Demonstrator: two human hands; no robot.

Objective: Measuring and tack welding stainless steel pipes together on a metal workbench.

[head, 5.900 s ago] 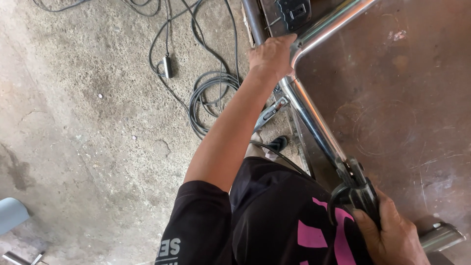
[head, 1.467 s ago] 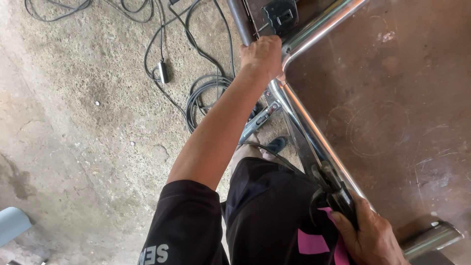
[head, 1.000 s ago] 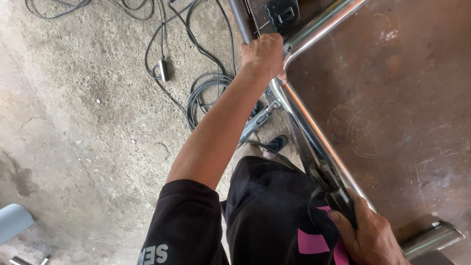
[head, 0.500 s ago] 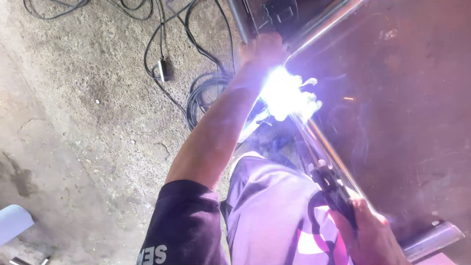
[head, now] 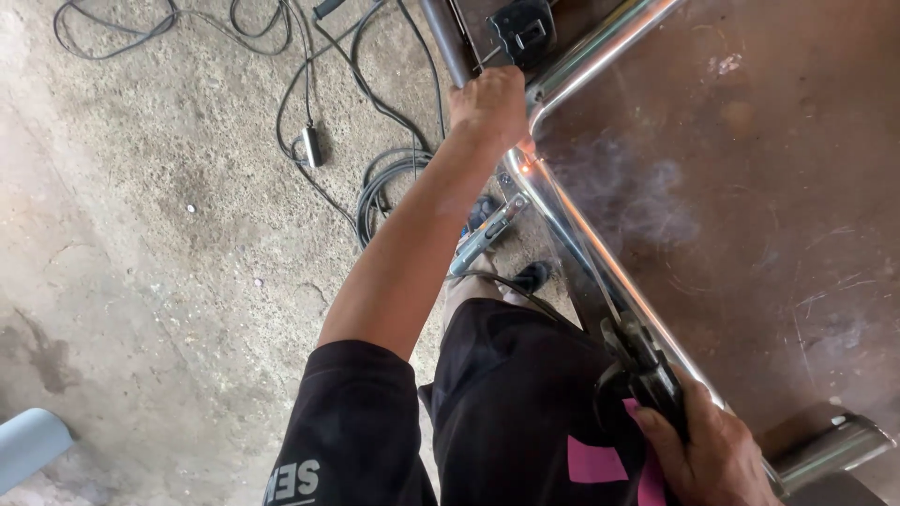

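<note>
The left hand [head: 489, 101] grips the steel tube [head: 600, 258] at twelve o'clock; the right hand [head: 708, 454] clasps the electrode holder [head: 647, 370]. The joint [head: 532, 164] glows, smoking: one tack appears laid, seam unfinished.

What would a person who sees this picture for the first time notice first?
Most striking is the small orange glow on the shiny metal tube, near the top centre, with pale smoke drifting over the brown metal sheet to its right. The left hand grips the tube frame just above the glow. At the bottom right, the right hand holds a black electrode holder.
</note>
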